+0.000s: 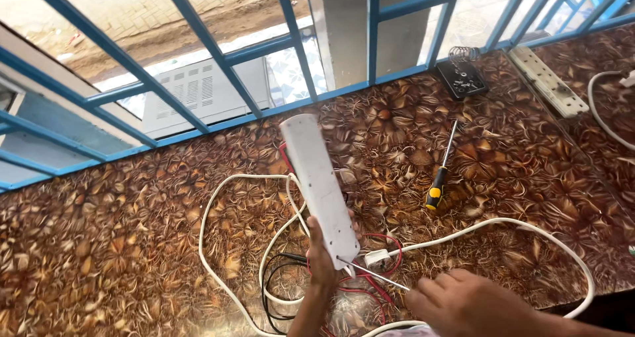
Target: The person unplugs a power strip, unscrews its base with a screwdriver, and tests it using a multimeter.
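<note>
Right hand point(463, 304) is cut by the bottom edge; its wrist and palm run out of frame, and the handle of the thin metal shaft point(372, 273) it holds is hidden inside the grip. Left hand point(322, 261) is mostly behind the white power strip point(319, 181), fingers out of sight, forearm cut at the bottom. White cable point(509, 226) leaves the frame at the lower edge. Red and black wires point(357, 289) tangle under the strip; ends not traceable. Small white part point(377, 257) is too small to identify, possibly a connector. Second power strip point(548, 81) sits far off, sockets blurred. Another white cord point(598, 109) is clipped by the right edge.
</note>
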